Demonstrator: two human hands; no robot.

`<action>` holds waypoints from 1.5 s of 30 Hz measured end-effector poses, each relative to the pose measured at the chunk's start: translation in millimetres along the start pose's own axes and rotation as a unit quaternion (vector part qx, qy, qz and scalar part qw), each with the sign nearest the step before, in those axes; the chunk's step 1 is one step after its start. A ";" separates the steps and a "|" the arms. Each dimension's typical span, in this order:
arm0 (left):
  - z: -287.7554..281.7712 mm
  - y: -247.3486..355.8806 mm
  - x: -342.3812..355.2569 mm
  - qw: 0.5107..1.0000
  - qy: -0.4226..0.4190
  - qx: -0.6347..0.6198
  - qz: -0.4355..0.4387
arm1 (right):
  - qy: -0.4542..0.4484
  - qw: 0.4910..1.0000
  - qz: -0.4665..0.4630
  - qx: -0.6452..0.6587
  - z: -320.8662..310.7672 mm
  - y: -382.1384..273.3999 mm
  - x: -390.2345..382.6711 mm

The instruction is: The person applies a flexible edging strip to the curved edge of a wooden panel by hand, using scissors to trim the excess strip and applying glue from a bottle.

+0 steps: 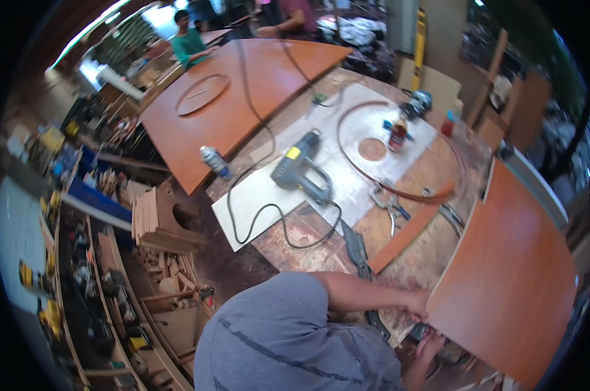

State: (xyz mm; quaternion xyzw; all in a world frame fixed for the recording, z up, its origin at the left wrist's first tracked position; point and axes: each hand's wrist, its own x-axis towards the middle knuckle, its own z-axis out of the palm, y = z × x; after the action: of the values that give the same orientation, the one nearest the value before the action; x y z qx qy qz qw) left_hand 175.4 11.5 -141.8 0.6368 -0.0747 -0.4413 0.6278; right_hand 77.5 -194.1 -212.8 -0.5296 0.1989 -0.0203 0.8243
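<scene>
At the lower right my left hand [417, 304] is closed at the near edge of a curved orange-brown wood panel [503, 267], its fingers partly hidden. Just below it my right hand [430, 342] is closed round a small dark object at the same edge, too small to make out. A long dark tool or strap [355, 254] lies on the worn worktable [282, 257] beside my left arm, near an orange wood strip [406, 234] and some pliers [391, 215].
A heat gun [301, 169] with cord, spray can [215, 163], bottle [397, 137] and drill [417, 104] sit on the bench. A large panel [256, 85] spans behind, with two people [184, 45] [288, 19] beyond. Wood stacks [164, 221] and tool shelves [93, 293] stand left.
</scene>
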 end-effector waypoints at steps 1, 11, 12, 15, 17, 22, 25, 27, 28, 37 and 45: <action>-3.0 -19.0 26.2 0.999 -0.020 0.026 -0.033 | -0.005 1.000 -0.005 -0.018 -7.0 4.9 2.2; -25.6 43.1 0.1 0.992 -0.059 0.054 -0.096 | -0.030 0.985 0.011 -0.170 38.7 3.6 19.7; -23.7 49.0 -0.4 0.990 -0.066 0.056 -0.114 | -0.042 0.974 -0.078 -0.207 42.9 6.5 23.4; -19.4 46.6 0.5 0.987 -0.063 0.057 -0.140 | -0.049 0.963 -0.168 -0.205 64.1 -6.2 17.4; -16.8 44.1 -5.7 0.985 -0.049 0.055 -0.153 | -0.046 0.972 -0.165 -0.159 67.2 -9.8 9.7; -18.2 42.9 -7.6 0.983 -0.070 0.065 -0.159 | -0.075 0.979 -0.117 -0.153 68.2 -8.9 7.6; -17.2 47.1 -7.6 0.982 -0.066 0.056 -0.169 | -0.062 0.980 -0.110 -0.156 67.9 -6.5 7.4; -17.2 49.4 -6.4 0.981 -0.071 0.052 -0.173 | -0.072 0.980 -0.106 -0.153 65.0 -4.6 11.3; -16.9 50.2 -5.3 0.980 -0.074 0.046 -0.178 | -0.084 0.980 -0.100 -0.149 64.8 -6.6 13.2; -19.0 48.5 -4.5 0.986 -0.057 0.064 -0.146 | -0.150 0.942 -0.109 -0.278 73.8 -18.2 19.4; -13.5 44.0 -9.5 0.988 -0.041 0.005 -0.146 | 0.100 0.966 -0.098 -0.216 -56.2 4.9 57.0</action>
State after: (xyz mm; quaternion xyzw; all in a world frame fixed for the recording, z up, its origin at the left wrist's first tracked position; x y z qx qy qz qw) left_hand 198.7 18.7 -101.7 0.6256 -0.0084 -0.5536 0.5495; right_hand 109.4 -254.5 -254.8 -0.7071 0.2268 -0.1103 0.6606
